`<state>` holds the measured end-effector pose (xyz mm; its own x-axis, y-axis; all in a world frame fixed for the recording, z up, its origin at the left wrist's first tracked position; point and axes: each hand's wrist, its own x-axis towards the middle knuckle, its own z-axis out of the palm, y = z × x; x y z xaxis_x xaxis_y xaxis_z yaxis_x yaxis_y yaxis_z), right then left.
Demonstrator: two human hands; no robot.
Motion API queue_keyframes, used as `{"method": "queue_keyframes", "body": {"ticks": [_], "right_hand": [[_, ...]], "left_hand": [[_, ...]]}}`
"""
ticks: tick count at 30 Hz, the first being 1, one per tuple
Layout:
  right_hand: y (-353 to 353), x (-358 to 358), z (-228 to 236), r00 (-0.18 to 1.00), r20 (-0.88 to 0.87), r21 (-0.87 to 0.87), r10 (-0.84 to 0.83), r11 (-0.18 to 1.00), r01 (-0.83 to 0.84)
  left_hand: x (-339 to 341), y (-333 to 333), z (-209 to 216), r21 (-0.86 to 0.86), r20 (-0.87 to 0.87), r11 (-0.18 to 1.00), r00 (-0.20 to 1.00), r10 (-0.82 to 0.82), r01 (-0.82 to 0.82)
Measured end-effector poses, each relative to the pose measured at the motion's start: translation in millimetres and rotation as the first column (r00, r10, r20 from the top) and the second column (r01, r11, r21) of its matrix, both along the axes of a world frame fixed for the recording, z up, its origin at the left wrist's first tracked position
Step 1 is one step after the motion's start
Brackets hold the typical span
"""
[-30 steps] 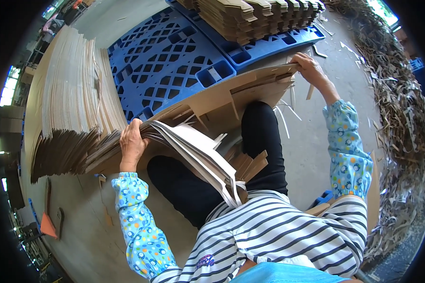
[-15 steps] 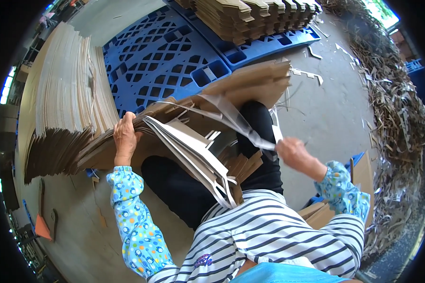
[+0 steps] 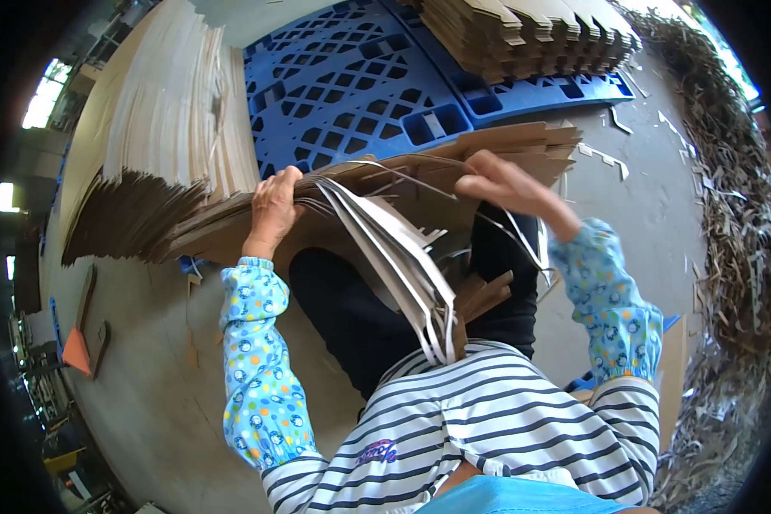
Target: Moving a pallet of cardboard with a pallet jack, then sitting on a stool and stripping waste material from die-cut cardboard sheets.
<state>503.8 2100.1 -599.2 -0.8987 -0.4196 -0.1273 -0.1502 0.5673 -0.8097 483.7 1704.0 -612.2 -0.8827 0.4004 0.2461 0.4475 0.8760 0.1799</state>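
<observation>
A bundle of brown cardboard sheets [image 3: 385,176] leans across my knees, its edges cut to shape. My left hand [image 3: 274,210] is closed over the bundle's upper edge, thumb on the near side. Over its right part, my right hand [image 3: 510,184] is curled around a thin pale strip [image 3: 415,180], which runs back to the bundle's top; another length hangs below the hand toward my thigh. Several white-faced cardboard pieces [image 3: 394,248] fan down from beside my left hand to my waist. Brown cardboard scraps [image 3: 484,295] rest between my thighs.
A tall stack of cardboard sheets [image 3: 158,103] leans at the left. Blue plastic pallets [image 3: 343,81] lie ahead, with cut cardboard stacked [image 3: 531,38] on the farther one. Heaped cardboard trimmings [image 3: 720,197] line the right side. An orange piece [image 3: 75,351] lies on the left floor.
My right hand has swung from beside my right thigh up and away from me to the cardboard bundle, bringing the strip along. My left hand keeps its grip; the view has shifted.
</observation>
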Motion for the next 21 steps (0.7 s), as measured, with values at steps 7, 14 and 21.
{"method": "queue_keyframes", "body": {"ticks": [7,14,21], "right_hand": [[-79,130,-25,0.786,0.248,-0.108,0.566,0.823,-0.558],[-43,14,20,0.900,-0.400,0.469,0.175,0.882,0.036],[-45,-48,-33,0.741,-0.501,0.730,0.447,0.679,0.084]], "left_hand": [[0,-14,-8,-0.002,-0.008,1.000,1.000,-0.025,0.025],[12,-21,-10,0.098,-0.113,0.990,0.990,-0.089,0.100],[11,-19,-18,0.095,-0.313,0.971,0.933,-0.180,0.219]]}}
